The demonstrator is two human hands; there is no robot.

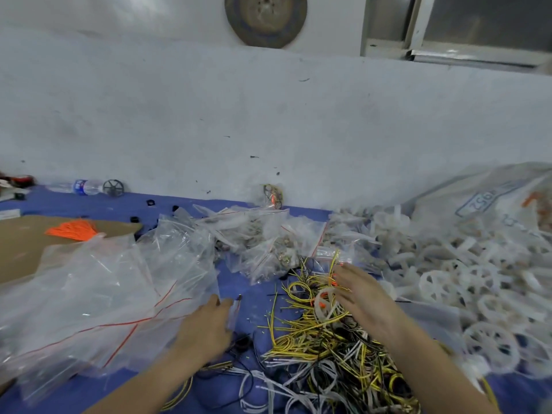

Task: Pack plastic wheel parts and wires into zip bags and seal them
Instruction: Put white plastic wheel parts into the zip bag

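two hands in play: the left hand sits at the edge of the heap of empty zip bags, too blurred to tell if it grips one; the right hand hovers flat, fingers straight, over the tangle of wires mid-bench. white wheels beyond counting pile up right. one bottle and one dark wheel lie by the wall.

My left hand is pure blur at the edge of the zip bags, so no telling if I've pinched one. My right hand covers part of the wires, and whatever's under the palm is hidden. The big sack runs off the right edge, print too smeared to read.
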